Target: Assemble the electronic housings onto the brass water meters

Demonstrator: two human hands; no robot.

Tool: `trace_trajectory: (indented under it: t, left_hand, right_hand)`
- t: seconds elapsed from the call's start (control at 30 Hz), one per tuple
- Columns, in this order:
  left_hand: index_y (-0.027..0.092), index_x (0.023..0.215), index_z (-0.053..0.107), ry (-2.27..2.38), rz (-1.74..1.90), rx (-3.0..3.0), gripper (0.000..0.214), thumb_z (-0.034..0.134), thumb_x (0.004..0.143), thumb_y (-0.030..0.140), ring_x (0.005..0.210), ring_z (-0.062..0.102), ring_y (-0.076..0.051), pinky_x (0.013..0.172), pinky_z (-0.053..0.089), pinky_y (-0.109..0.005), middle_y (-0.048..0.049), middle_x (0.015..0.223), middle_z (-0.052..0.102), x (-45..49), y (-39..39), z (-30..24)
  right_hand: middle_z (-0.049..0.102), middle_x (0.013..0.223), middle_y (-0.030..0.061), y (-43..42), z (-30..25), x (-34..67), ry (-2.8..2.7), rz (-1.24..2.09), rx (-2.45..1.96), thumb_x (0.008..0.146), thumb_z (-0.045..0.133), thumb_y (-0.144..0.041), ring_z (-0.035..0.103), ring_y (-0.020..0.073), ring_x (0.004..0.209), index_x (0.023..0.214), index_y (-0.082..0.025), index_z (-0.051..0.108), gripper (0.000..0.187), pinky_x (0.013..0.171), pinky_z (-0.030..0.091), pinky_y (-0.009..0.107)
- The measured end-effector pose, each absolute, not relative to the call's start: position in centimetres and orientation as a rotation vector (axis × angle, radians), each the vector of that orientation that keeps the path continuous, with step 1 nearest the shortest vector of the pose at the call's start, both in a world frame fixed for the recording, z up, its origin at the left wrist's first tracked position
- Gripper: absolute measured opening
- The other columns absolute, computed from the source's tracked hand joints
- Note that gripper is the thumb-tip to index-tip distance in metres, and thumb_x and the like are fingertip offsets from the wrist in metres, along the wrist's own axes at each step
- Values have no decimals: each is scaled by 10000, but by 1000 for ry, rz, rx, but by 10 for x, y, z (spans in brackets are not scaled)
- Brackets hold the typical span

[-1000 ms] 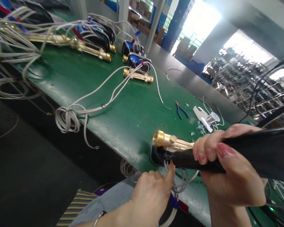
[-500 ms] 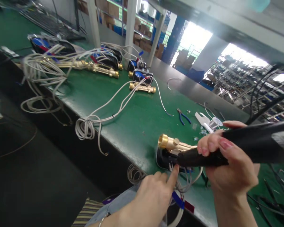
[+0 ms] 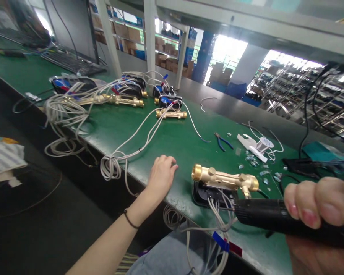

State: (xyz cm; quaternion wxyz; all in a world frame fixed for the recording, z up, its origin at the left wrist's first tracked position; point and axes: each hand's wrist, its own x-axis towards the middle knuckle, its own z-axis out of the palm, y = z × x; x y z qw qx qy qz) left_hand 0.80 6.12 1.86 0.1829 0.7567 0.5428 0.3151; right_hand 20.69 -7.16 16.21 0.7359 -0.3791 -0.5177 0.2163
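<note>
2 grips show on my feed. My right grip (image 3: 315, 202) is clamped round a long matte-black cylindrical hand tool (image 3: 275, 217), with its narrow tip just beside a bundle of pale grey wires (image 3: 218, 214). Those wires leave a glossy black meter housing (image 3: 206, 194). My left grip (image 3: 162, 175) holds nothing; its fingers curl loosely and rest on the green-topped counter (image 3: 172, 141), near the front edge and apart from the work. A brass water-meter body (image 3: 223, 177) lies on its side on that housing, close to the counter's edge, its threaded end pointing left. Beyond it sit 1 pair of blue-handled pliers (image 3: 223, 141) and scattered small parts.

I cannot tell whether the tool's tip is working on anything. To do this well, I would bring my left grip over to steady the brass body so it cannot slide, and hold the tip square and unhurried. I would also keep the loose wires clear of it.
</note>
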Motion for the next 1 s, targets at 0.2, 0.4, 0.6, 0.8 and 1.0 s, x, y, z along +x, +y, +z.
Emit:
trace_trajectory:
  t: [0.2, 0.4, 0.6, 0.8, 1.0]
  left_hand:
    - [171, 727, 583, 1445, 916, 2081, 130, 514, 836, 160, 799, 485, -201, 800, 407, -356, -36, 777, 541, 10, 64, 20]
    - [184, 812, 591, 1230, 971, 1883, 210, 470, 900, 330, 713, 540, -149, 650, 441, -260, -7, 770, 580, 9, 24, 31]
    - [186, 787, 578, 988, 1013, 1647, 216, 491, 904, 346, 711, 552, -124, 646, 450, -223, 2, 759, 579, 24, -22, 32]
    - [200, 799, 594, 914, 1085, 1602, 143, 527, 894, 282, 758, 542, -123, 690, 440, -234, -1, 809, 564, 36, -31, 31]
    - [204, 798, 593, 885, 1096, 1584, 156, 526, 902, 299, 765, 540, -131, 691, 440, -252, -4, 807, 558, 39, -32, 28]
  right_hand:
    - [388, 518, -63, -74, 169, 202, -1023, 532, -811, 741, 598, -247, 354, 102, 400, 1014, -278, 559, 277, 395, 280, 282]
    - [478, 527, -49, -73, 169, 201, -994, 497, -772, 729, 591, -211, 403, 97, 426, 991, -211, 553, 265, 428, 352, 272]
    - [458, 508, -55, -70, 169, 193, -928, 475, -760, 720, 524, -179, 396, 88, 409, 964, -191, 541, 245, 420, 355, 252]
    - [471, 509, -51, -71, 166, 188, -928, 457, -779, 727, 505, -163, 405, 89, 413, 984, -192, 537, 261, 423, 352, 239]
    - [464, 522, -57, -72, 162, 190, -942, 475, -760, 738, 521, -172, 406, 85, 415, 1007, -202, 523, 271, 428, 360, 238]
